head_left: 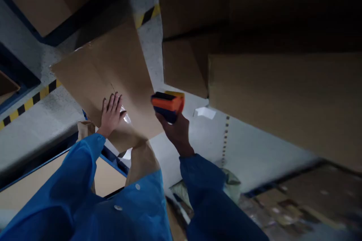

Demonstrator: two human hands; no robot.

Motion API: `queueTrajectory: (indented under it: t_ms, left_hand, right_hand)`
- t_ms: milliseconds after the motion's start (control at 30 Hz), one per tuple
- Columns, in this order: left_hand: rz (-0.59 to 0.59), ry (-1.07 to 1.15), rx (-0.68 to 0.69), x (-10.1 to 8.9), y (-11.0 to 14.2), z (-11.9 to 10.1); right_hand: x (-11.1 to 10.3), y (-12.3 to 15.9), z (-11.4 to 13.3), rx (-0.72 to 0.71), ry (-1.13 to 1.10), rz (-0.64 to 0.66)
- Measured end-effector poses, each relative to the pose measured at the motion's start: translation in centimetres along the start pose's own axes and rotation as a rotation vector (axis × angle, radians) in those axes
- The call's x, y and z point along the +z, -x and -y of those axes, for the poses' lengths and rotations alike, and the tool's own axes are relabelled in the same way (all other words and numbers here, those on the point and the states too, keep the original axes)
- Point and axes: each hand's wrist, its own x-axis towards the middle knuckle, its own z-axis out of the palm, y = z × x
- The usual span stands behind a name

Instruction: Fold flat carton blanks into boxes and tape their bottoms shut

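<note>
The right hand grips an orange-and-blue tape dispenser beside the right edge of the cardboard box; blur leaves any label unreadable. The left hand lies palm down on the box, fingers extended, grasping nothing, partly covering shiny tape. Cartons at right are dark and cut off.

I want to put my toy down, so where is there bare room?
The cardboard box is bare on its far half, beyond the left hand. Pale floor shows between the right sleeve and the big box, besides a white scrap. It's crowded at lower right, with blurry clutter.
</note>
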Motion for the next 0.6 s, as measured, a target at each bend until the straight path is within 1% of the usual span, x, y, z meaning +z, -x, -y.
queueTrajectory:
  t_ms: [67,133,200,267,300,333,400,433,467,500,533,567,600]
  left_hand:
    - [0.066,-0.021,0.113,-0.2,-0.3,0.3]
    - [0.157,-0.043,0.201,-0.1,-0.2,0.3]
    - [0.222,-0.089,0.23,0.1,0.2,0.1]
    - [0.228,-0.16,0.215,0.4,0.9,0.2]
    - [0.234,-0.192,0.229,0.6,1.2,0.3]
    - [0.27,-0.211,0.275,0.7,1.6,0.4]
    - [0.405,-0.228,0.421,0.9,2.3,0.5]
    - [0.472,-0.237,0.483,1.1,2.6,0.2]
    - [0.515,-0.251,0.52,1.3,2.8,-0.4]
    - [0.519,-0.266,0.526,1.7,3.1,-1.3]
    - [0.49,-0.272,0.503,2.0,3.3,-2.5]
    - [0.452,-0.252,0.462,2.4,3.5,-4.1]
    - [0.441,-0.199,0.413,2.6,3.8,-6.0]
  right_hand:
    - [-1.3,3.8,-2.8,0.262,-0.115,-0.167]
    - [-1.1,7.6,-5.4,0.47,-0.261,-0.274]
    - [0.5,11.3,-7.8,0.644,-0.439,-0.334]
    - [2.7,14.7,-9.8,0.806,-0.612,-0.377]
    - [3.8,16.2,-10.6,0.882,-0.689,-0.394]
    - [4.8,17.6,-11.3,0.949,-0.758,-0.406]
    - [6.2,20.1,-12.2,1.044,-0.89,-0.418]
    - [6.6,21.1,-12.4,1.068,-0.958,-0.417]
    - [6.7,22.0,-12.6,1.084,-1.019,-0.411]
    - [6.7,22.8,-12.6,1.094,-1.075,-0.393]
    - [6.6,23.4,-12.7,1.1,-1.121,-0.364]
    - [6.4,23.9,-12.6,1.095,-1.16,-0.318]
    - [6.2,24.3,-12.6,1.079,-1.195,-0.264]
